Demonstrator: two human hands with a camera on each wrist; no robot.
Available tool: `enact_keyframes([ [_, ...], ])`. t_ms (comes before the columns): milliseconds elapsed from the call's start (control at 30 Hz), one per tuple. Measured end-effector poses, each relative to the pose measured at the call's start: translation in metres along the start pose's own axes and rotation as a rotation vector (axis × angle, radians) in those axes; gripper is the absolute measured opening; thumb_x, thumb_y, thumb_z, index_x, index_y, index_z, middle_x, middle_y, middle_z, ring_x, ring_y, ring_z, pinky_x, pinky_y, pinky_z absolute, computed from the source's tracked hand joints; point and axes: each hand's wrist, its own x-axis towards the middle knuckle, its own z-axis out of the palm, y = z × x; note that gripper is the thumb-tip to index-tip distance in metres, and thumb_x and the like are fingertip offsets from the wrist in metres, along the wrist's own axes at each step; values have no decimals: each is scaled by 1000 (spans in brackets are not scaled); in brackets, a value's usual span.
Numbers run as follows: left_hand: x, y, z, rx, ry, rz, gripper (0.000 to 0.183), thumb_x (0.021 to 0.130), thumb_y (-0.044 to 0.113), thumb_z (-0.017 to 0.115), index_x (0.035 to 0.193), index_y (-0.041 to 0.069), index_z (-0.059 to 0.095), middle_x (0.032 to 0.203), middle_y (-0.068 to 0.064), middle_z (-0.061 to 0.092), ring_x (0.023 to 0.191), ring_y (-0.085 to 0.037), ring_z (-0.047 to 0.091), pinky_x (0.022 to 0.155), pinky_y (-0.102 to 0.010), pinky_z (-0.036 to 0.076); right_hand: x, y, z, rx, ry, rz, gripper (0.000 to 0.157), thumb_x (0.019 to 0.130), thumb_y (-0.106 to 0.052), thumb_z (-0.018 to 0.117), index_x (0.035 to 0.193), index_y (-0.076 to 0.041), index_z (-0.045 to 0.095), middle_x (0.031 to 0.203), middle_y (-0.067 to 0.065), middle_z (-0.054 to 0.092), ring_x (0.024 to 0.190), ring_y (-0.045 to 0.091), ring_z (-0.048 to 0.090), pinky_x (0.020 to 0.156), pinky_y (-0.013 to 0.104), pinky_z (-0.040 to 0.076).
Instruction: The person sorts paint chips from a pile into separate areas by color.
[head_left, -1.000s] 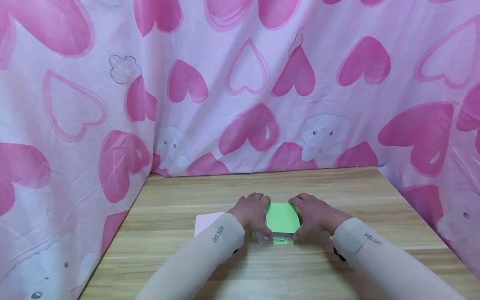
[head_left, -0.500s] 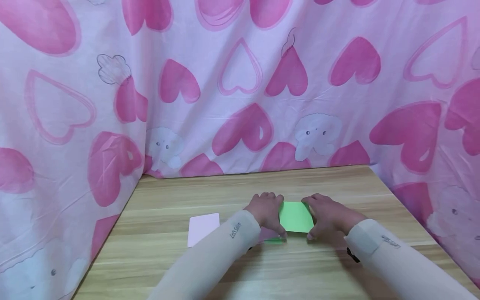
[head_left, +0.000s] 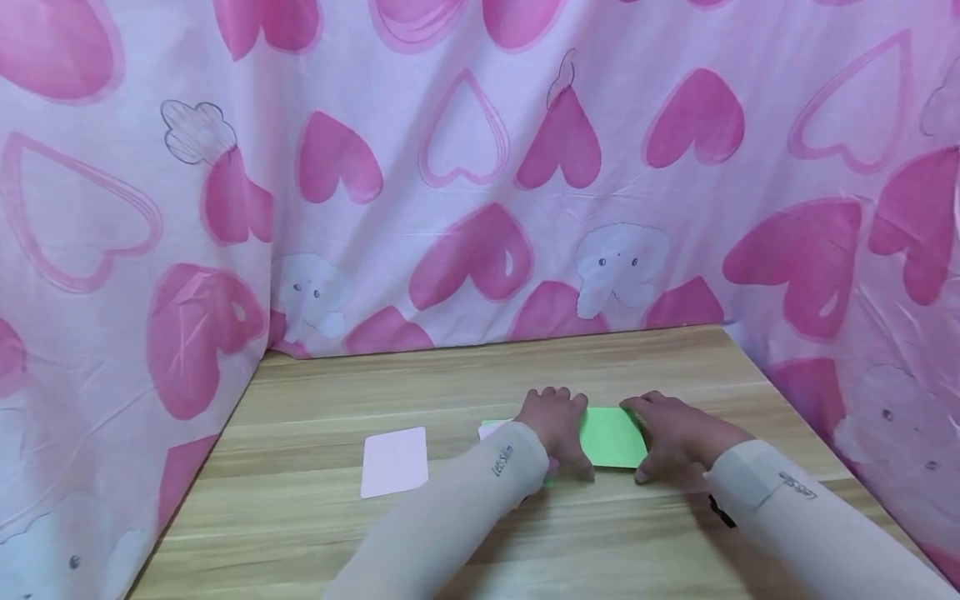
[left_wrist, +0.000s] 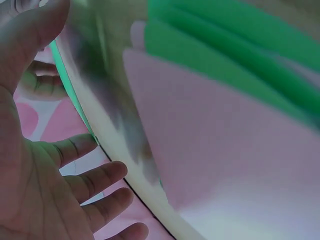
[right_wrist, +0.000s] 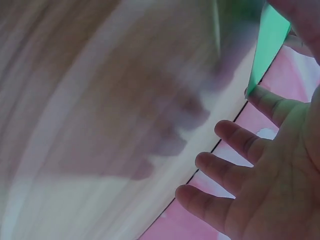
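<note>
A square green card is held up off the wooden table between both hands. My left hand holds its left edge with thumb and index finger. At the right edge, my right hand does the same. In the right wrist view a corner of the green card meets the index fingertip, while the other fingers are spread apart. Beneath the left forearm lies a loose pile, mostly hidden in the head view; the left wrist view shows its pink card and several green cards.
A separate pink card lies flat to the left of the pile. The wood-grain table is bounded at the back and sides by a pink curtain printed with hearts.
Both hands have carried the green card to the right, away from the pile. The head view has shifted slightly to the right, and more of the separate pink card shows.
</note>
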Motion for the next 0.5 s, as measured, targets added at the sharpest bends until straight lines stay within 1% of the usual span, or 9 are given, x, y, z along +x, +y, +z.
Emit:
enact_keyframes([
  [67, 1, 6, 1, 34, 2, 2, 95, 65, 77, 85, 140, 28, 55, 124, 6, 61, 117, -15, 55, 105, -40, 48, 1, 4, 1, -7, -10, -1, 115, 58, -41, 104, 154, -9, 48, 144, 17, 53, 127, 40, 54, 104, 65, 51],
  [200, 5, 15, 4, 72, 3, -7, 94, 65, 80, 83, 139, 29, 56, 125, 8, 60, 117, -14, 55, 104, -38, 48, 0, 11, 2, -19, -1, -21, 112, 57, -38, 105, 151, -8, 51, 140, 18, 55, 123, 40, 56, 103, 65, 52],
  [333, 9, 19, 6, 68, -8, -17, 95, 64, 80, 83, 139, 30, 56, 124, 8, 60, 117, -14, 54, 102, -37, 47, -1, 14, 1, -23, -5, -18, 112, 56, -38, 105, 150, -9, 52, 139, 19, 55, 121, 42, 56, 101, 65, 53],
  [500, 12, 19, 9, 50, -16, -13, 95, 64, 80, 84, 139, 29, 56, 121, 7, 60, 115, -15, 54, 101, -37, 48, -1, 14, 1, -17, -24, 11, 112, 56, -38, 105, 151, -11, 52, 140, 19, 54, 121, 41, 55, 99, 65, 54],
])
